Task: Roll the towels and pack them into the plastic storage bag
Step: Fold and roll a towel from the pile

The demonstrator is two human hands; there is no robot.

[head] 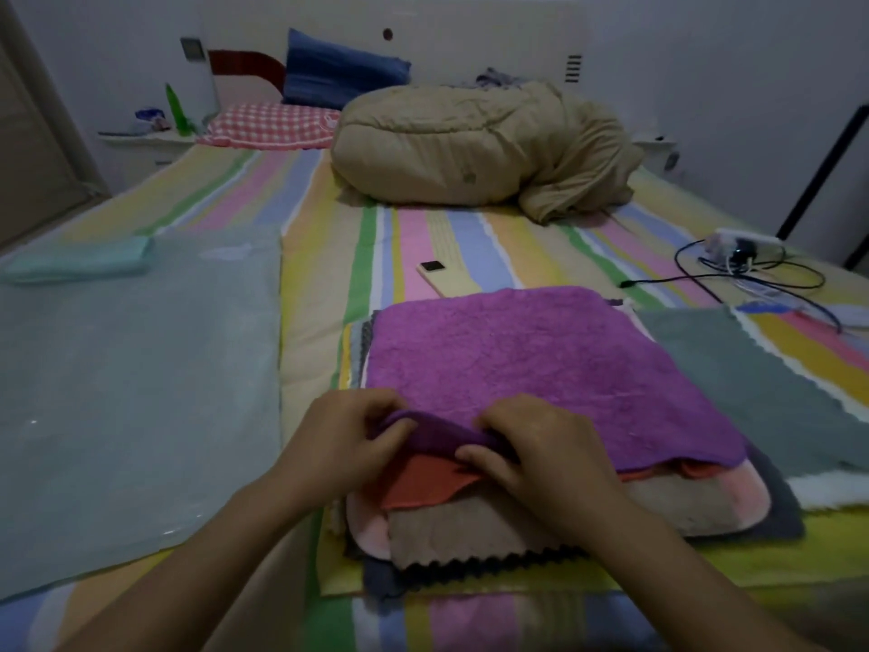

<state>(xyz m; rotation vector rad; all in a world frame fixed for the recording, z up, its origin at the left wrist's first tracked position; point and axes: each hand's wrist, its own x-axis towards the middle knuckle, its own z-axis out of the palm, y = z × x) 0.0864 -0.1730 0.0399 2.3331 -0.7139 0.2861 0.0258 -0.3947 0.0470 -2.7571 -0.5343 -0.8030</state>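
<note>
At the near edge of the towel stack (470, 524), grips the purple towel (531, 369) with both hands. Curls left hand (348, 444) and right hand (536, 458) round a short roll started along that towel's near edge, hands close together. Beyond the roll, rest of the purple towel flat on top of the stack. Under the lifted edge, orange towel (423, 487) over tan, pink and dark grey layers. Left of the stack, plastic storage bag (136, 392) laid flat, rolled teal towel (80, 263) at its far corner; inside or on top, cannot tell. Right of the stack, grey-green towel (752, 392) spread out. Just beyond the stack, phone (442, 277).
</note>
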